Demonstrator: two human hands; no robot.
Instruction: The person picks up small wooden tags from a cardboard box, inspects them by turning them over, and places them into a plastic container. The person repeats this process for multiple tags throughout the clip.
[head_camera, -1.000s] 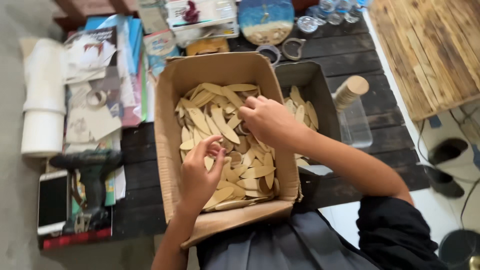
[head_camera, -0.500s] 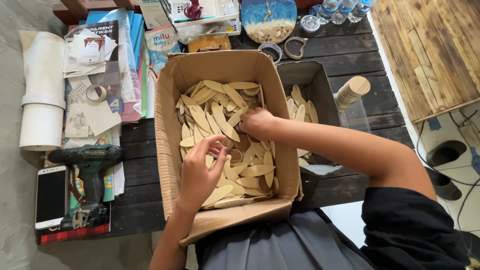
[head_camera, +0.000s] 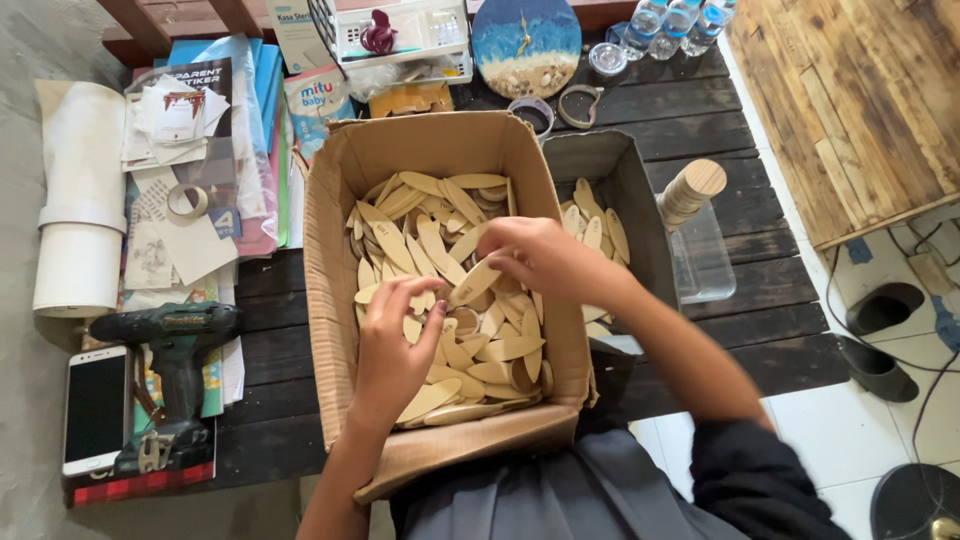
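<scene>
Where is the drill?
In the head view the dark green drill lies at the left on the dark table, beside the white phone and left of the cardboard box.

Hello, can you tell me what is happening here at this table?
A person has both hands inside an open cardboard box full of flat, oval wooden pieces. The right hand pinches one piece at the middle of the pile, and the left hand rests on the pieces nearer the body. A grey bin beside the box holds more such pieces. A cordless drill and a phone lie to the left.
</scene>
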